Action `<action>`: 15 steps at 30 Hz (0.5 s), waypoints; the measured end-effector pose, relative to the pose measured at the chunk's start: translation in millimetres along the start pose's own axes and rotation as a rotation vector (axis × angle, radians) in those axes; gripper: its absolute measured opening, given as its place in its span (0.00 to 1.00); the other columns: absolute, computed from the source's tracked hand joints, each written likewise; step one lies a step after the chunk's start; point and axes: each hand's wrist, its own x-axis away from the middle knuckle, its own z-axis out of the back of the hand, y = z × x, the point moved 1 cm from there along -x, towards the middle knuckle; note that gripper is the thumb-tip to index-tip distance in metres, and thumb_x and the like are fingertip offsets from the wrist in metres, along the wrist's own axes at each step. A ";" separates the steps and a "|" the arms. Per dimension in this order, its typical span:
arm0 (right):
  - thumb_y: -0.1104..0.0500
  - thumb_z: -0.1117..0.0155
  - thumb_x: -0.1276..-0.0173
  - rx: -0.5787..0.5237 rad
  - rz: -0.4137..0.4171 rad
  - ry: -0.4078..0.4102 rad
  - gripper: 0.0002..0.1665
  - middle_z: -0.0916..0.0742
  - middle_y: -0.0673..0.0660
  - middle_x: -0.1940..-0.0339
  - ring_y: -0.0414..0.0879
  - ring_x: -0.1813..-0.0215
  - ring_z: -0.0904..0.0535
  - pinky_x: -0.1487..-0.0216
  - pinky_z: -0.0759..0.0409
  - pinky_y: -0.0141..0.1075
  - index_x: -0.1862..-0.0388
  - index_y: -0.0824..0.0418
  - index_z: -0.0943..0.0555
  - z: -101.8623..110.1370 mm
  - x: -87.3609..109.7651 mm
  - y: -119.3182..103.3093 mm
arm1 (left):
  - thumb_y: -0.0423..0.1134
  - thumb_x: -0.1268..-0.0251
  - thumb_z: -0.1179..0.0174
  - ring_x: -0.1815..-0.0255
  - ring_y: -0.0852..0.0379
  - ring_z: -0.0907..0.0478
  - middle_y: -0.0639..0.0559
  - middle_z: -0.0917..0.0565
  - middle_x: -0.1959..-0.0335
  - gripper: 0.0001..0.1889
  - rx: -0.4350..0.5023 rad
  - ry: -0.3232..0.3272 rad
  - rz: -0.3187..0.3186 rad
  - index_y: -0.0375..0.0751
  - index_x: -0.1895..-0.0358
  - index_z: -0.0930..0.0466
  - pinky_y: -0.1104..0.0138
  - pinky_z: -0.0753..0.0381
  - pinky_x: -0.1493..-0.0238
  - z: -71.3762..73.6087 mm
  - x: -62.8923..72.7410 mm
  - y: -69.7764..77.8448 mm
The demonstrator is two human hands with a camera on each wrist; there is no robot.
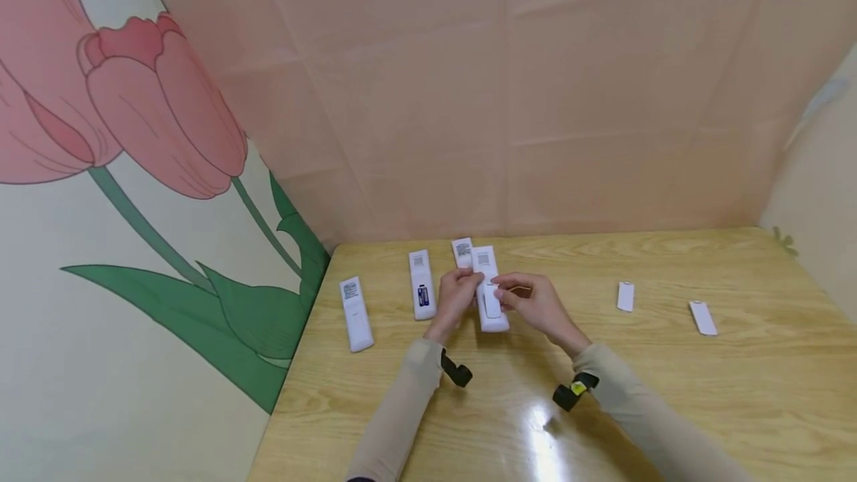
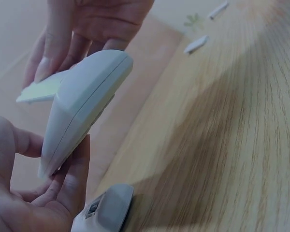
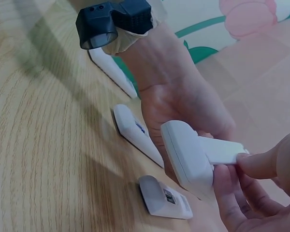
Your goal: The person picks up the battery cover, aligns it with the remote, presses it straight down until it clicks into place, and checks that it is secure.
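Note:
Over the table's middle, my left hand (image 1: 457,296) holds a white remote control (image 1: 495,324), its back facing up. A white battery cover (image 1: 492,302) is pinched between the thumb and fingers of my right hand (image 1: 538,307). In the right wrist view the cover (image 3: 222,151) stands tilted, one end against the remote's back (image 3: 181,152) and the other raised in my right hand (image 3: 258,193). From the left wrist view, my left hand (image 2: 43,193) grips the remote's (image 2: 87,92) lower-pictured end. The battery compartment under the cover is hidden.
A remote with its back closed (image 1: 357,318) lies at the left. Beside it is a remote with dark batteries showing (image 1: 422,281). Another remote (image 1: 462,250) lies behind my hands, partly covered. Two loose covers, one nearer (image 1: 626,296) and one farther right (image 1: 703,317), lie on the table.

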 end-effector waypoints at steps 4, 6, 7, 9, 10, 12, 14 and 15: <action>0.67 0.33 0.23 0.010 0.003 0.000 0.13 0.10 0.69 0.45 0.51 0.53 0.12 0.53 0.08 0.42 0.43 0.68 0.12 -0.5 1.0 1.1 | 0.43 0.31 0.33 0.63 0.58 0.15 0.43 0.09 0.52 0.22 -0.014 -0.007 -0.001 0.32 0.41 0.16 0.70 0.16 0.68 0.6 0.9 3.3; 0.67 0.33 0.23 0.024 0.012 0.005 0.14 0.10 0.69 0.46 0.50 0.53 0.12 0.54 0.08 0.39 0.43 0.68 0.12 -0.3 0.8 1.4 | 0.43 0.31 0.33 0.62 0.58 0.14 0.43 0.09 0.52 0.22 -0.007 -0.013 0.004 0.33 0.41 0.16 0.70 0.15 0.67 0.9 1.0 4.7; 0.66 0.32 0.23 0.030 0.016 0.008 0.14 0.10 0.68 0.47 0.50 0.53 0.12 0.55 0.09 0.39 0.43 0.68 0.12 -0.2 0.7 1.6 | 0.43 0.31 0.33 0.62 0.57 0.14 0.43 0.09 0.52 0.22 -0.004 -0.016 0.007 0.33 0.41 0.16 0.69 0.14 0.67 0.9 0.9 4.9; 0.66 0.32 0.24 0.039 0.024 0.016 0.14 0.10 0.68 0.50 0.50 0.54 0.13 0.56 0.09 0.38 0.43 0.68 0.12 -0.2 0.4 2.2 | 0.43 0.31 0.32 0.61 0.57 0.13 0.44 0.09 0.53 0.21 0.001 -0.019 0.014 0.33 0.41 0.16 0.68 0.13 0.65 1.1 0.9 6.0; 0.66 0.31 0.24 0.043 0.029 0.020 0.14 0.10 0.69 0.51 0.51 0.55 0.13 0.57 0.09 0.38 0.43 0.68 0.12 -0.1 0.2 2.4 | 0.43 0.30 0.32 0.61 0.57 0.12 0.44 0.09 0.52 0.21 0.003 -0.021 0.018 0.34 0.40 0.16 0.68 0.12 0.65 1.1 0.9 6.4; 0.66 0.31 0.24 0.048 0.038 0.023 0.14 0.10 0.69 0.52 0.51 0.56 0.13 0.58 0.10 0.38 0.43 0.69 0.13 -0.3 0.0 3.0 | 0.43 0.30 0.32 0.60 0.57 0.12 0.44 0.09 0.52 0.21 0.002 -0.026 0.021 0.34 0.40 0.17 0.68 0.11 0.64 0.7 0.8 6.8; 0.66 0.31 0.25 0.051 0.035 0.030 0.14 0.10 0.69 0.53 0.51 0.57 0.13 0.59 0.10 0.37 0.43 0.69 0.12 -0.9 0.0 3.3 | 0.43 0.30 0.32 0.60 0.56 0.12 0.44 0.09 0.53 0.21 0.001 -0.031 0.023 0.34 0.41 0.17 0.67 0.11 0.64 0.4 1.1 7.5; 0.66 0.31 0.25 0.057 0.035 0.032 0.14 0.10 0.69 0.53 0.51 0.57 0.14 0.59 0.11 0.36 0.43 0.69 0.12 -1.3 0.0 3.4 | 0.43 0.30 0.32 0.60 0.56 0.12 0.44 0.09 0.53 0.20 0.001 -0.032 0.022 0.34 0.41 0.17 0.67 0.11 0.64 0.2 1.3 7.7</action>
